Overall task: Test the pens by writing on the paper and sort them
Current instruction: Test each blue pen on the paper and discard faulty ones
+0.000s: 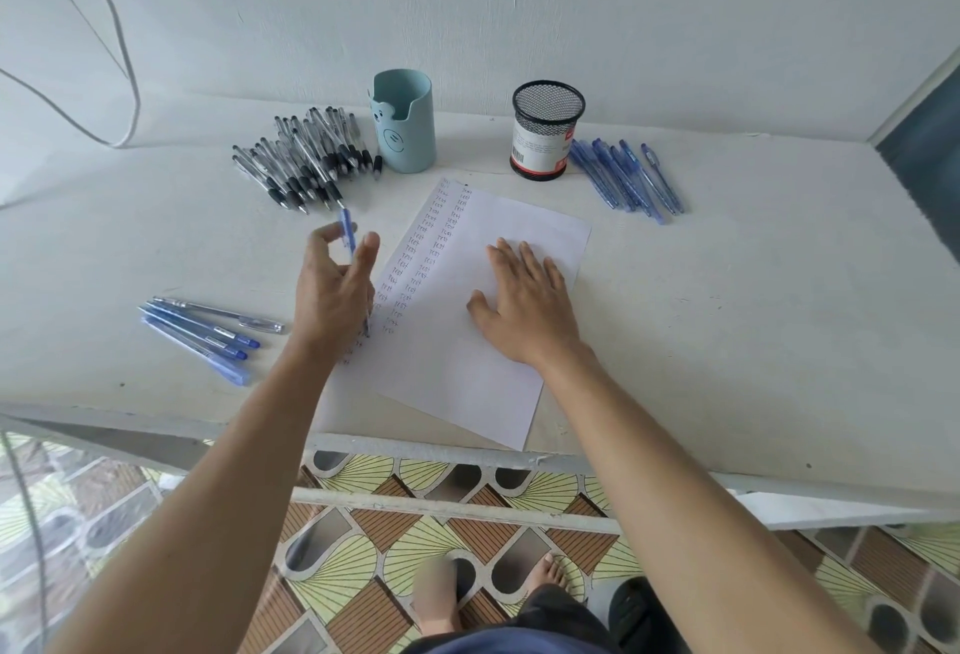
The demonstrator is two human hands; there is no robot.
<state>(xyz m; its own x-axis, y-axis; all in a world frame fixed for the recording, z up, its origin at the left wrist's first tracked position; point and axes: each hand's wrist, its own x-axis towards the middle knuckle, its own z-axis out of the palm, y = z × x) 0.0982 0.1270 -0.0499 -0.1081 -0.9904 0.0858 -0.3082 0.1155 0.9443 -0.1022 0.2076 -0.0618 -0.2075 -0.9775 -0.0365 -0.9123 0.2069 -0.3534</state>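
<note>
Pressure from the flat right hand (524, 300) steadies the white paper sheet (467, 383); the left hand (335, 284), its grip loose round the blue plastic pen (347, 229), should firm up before writing.

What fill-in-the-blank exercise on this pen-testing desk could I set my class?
The left hand holds a ____ pen.
The right hand rests flat on the ____.
The mesh cup stands to the ____ of the teal holder.
Missing words: blue; paper; right.
</note>
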